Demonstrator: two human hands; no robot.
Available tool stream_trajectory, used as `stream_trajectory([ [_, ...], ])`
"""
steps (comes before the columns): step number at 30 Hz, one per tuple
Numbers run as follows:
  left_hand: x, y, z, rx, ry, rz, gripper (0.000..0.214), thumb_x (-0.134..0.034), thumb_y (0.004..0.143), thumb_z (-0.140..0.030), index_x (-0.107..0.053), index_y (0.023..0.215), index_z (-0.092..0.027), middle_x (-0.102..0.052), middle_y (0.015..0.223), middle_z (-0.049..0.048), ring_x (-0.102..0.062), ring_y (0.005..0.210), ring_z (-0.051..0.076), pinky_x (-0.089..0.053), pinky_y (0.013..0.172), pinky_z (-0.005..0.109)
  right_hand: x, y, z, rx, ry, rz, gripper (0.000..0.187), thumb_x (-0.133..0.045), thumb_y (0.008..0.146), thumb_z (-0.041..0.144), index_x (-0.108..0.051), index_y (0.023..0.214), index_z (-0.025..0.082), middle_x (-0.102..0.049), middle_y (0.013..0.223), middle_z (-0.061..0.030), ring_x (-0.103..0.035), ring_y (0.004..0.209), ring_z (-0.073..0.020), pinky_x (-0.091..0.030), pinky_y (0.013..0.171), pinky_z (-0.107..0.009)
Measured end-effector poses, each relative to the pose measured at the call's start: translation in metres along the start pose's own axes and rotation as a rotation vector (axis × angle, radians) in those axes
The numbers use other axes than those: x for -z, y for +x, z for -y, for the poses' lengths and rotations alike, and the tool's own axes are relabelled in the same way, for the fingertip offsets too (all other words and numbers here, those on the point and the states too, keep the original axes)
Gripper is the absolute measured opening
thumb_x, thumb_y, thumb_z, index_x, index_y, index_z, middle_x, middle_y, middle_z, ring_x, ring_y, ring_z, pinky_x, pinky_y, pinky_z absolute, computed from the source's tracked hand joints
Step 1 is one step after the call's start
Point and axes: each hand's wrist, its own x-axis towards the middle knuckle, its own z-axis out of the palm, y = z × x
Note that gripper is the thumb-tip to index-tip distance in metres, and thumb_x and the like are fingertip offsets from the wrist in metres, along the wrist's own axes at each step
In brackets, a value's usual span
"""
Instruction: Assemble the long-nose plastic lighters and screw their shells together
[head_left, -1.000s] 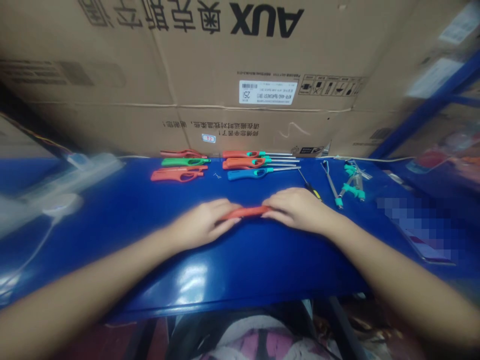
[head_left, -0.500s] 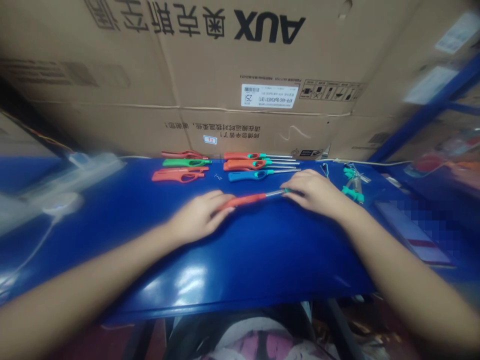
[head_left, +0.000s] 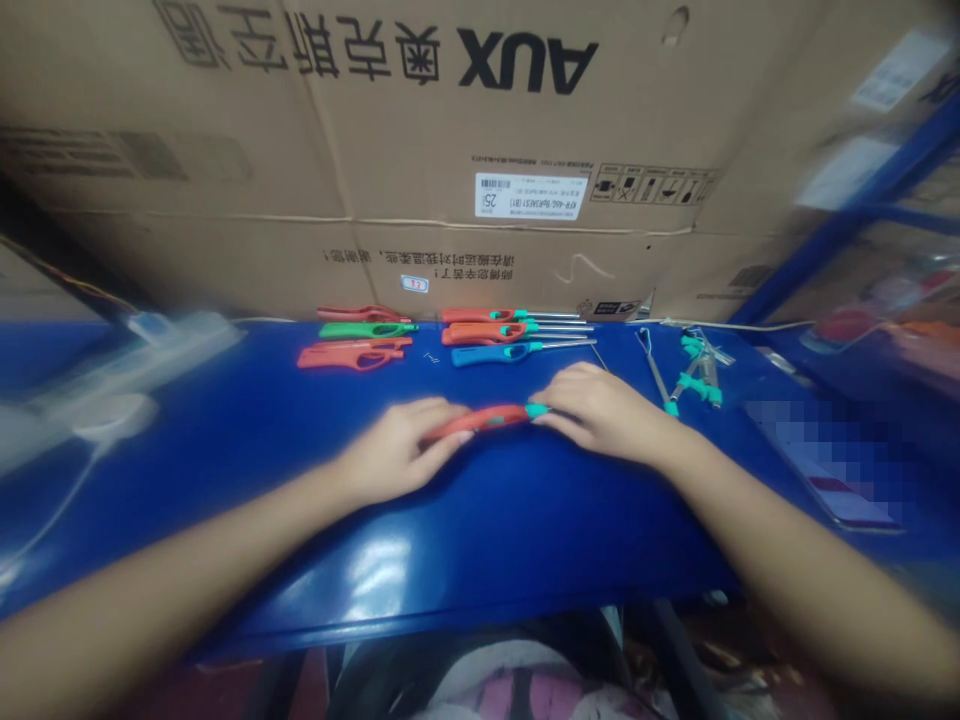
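Over the middle of the table, my left hand (head_left: 401, 445) is closed around the red body of a long-nosed lighter (head_left: 499, 416). My right hand (head_left: 600, 410) pinches at the turquoise collar (head_left: 537, 410) at the body's right end. Its metal nozzle is hidden by my right fingers. Behind my hands lie lighters with metal nozzles, among them a blue one (head_left: 487, 354) and an orange one (head_left: 480, 332). To their left are bodies without nozzles: a green one (head_left: 360, 329) and an orange-red one (head_left: 345, 354).
Loose metal nozzles with turquoise collars (head_left: 701, 375) lie on the blue table (head_left: 480, 540) right of my right hand. A cardboard wall (head_left: 375, 170) stands behind. A flat, phone-like thing (head_left: 847, 490) lies at right, and a white plug with a cable (head_left: 112, 415) at left.
The metal rod between my hands no longer shows; the turquoise collar now meets the red body. My right hand has moved left and slightly down, closer to my left hand.
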Motion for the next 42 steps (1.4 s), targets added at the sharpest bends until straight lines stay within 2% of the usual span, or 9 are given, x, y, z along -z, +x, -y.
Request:
stream_trajectory([
  [5, -0.001, 0.001, -0.002, 0.246, -0.317, 0.067, 0.035, -0.055, 0.097, -0.040, -0.068, 0.079, -0.013, -0.065, 0.068, 0.0014, -0.055, 0.060, 0.012, -0.043, 0.059, 0.022, -0.001, -0.001, 0.003, 0.105, -0.100, -0.056, 0.031, -0.048, 0.103, 0.029, -0.072, 0.098, 0.011, -0.072, 0.087, -0.0112, -0.060, 0.080, -0.0218, -0.045, 0.077, -0.034],
  [7, -0.002, 0.001, -0.003, 0.277, -0.367, 0.096, 0.039, -0.053, 0.097, -0.041, -0.065, 0.073, -0.013, -0.063, 0.064, 0.0006, -0.054, 0.057, 0.011, -0.041, 0.056, 0.022, -0.003, -0.002, 0.005, 0.125, -0.127, -0.078, 0.032, -0.046, 0.103, 0.028, -0.071, 0.096, 0.010, -0.070, 0.083, -0.0110, -0.057, 0.077, -0.0215, -0.044, 0.075, -0.033],
  [9, -0.002, 0.000, -0.005, 0.227, -0.308, 0.082, 0.035, -0.054, 0.097, -0.039, -0.067, 0.078, -0.013, -0.064, 0.066, 0.0011, -0.055, 0.058, 0.012, -0.042, 0.057, 0.022, -0.005, -0.002, 0.006, 0.136, -0.132, -0.074, 0.032, -0.045, 0.103, 0.027, -0.071, 0.094, 0.010, -0.067, 0.078, -0.0103, -0.054, 0.074, -0.0213, -0.043, 0.072, -0.033],
  [14, -0.001, -0.007, -0.007, -0.046, -0.017, 0.032, 0.023, -0.055, 0.097, -0.029, -0.070, 0.107, -0.014, -0.073, 0.090, 0.0059, -0.065, 0.077, 0.017, -0.049, 0.071, 0.027, -0.009, -0.004, 0.010, 0.121, -0.061, 0.024, 0.032, -0.045, 0.102, 0.027, -0.070, 0.090, 0.012, -0.064, 0.075, -0.0085, -0.051, 0.071, -0.0202, -0.041, 0.070, -0.032],
  [20, -0.001, -0.011, -0.002, -0.165, 0.177, 0.140, 0.031, -0.046, 0.103, -0.030, -0.063, 0.122, -0.013, -0.071, 0.099, 0.0098, -0.067, 0.084, 0.021, -0.054, 0.074, 0.031, -0.015, -0.005, 0.011, 0.087, 0.049, 0.112, 0.028, -0.048, 0.101, 0.028, -0.067, 0.086, 0.014, -0.063, 0.074, -0.0071, -0.052, 0.072, -0.0194, -0.041, 0.072, -0.031],
  [24, 0.001, -0.008, -0.005, -0.124, 0.289, 0.146, 0.034, -0.043, 0.104, -0.035, -0.061, 0.125, -0.016, -0.069, 0.100, 0.0082, -0.067, 0.083, 0.022, -0.054, 0.072, 0.032, -0.009, -0.002, 0.009, -0.013, 0.127, 0.145, 0.022, -0.050, 0.099, 0.028, -0.062, 0.085, 0.016, -0.061, 0.075, -0.0048, -0.053, 0.072, -0.0181, -0.040, 0.069, -0.029],
  [30, 0.002, 0.000, -0.010, 0.024, 0.233, 0.104, 0.039, -0.041, 0.105, -0.041, -0.054, 0.134, -0.019, -0.065, 0.116, 0.0093, -0.065, 0.101, 0.023, -0.053, 0.088, 0.036, 0.006, 0.000, 0.007, -0.227, 0.145, 0.137, 0.016, -0.051, 0.099, 0.031, -0.060, 0.097, 0.019, -0.066, 0.089, -0.0046, -0.060, 0.078, -0.0183, -0.041, 0.067, -0.029],
  [33, 0.002, 0.002, -0.005, 0.039, 0.238, 0.096, 0.041, -0.042, 0.104, -0.044, -0.055, 0.133, -0.017, -0.063, 0.113, 0.0109, -0.062, 0.101, 0.025, -0.051, 0.090, 0.039, 0.008, -0.001, 0.005, -0.221, 0.174, 0.126, 0.018, -0.051, 0.101, 0.034, -0.061, 0.104, 0.019, -0.067, 0.097, -0.0063, -0.062, 0.086, -0.0194, -0.045, 0.072, -0.030],
  [42, -0.001, -0.001, 0.001, 0.007, 0.195, 0.148, 0.037, -0.044, 0.103, -0.046, -0.059, 0.118, -0.015, -0.062, 0.102, 0.0102, -0.059, 0.090, 0.024, -0.050, 0.081, 0.037, -0.003, -0.007, 0.002, -0.022, -0.012, 0.011, 0.029, -0.043, 0.105, 0.032, -0.064, 0.098, 0.015, -0.067, 0.083, -0.0084, -0.060, 0.073, -0.0188, -0.044, 0.068, -0.030],
])
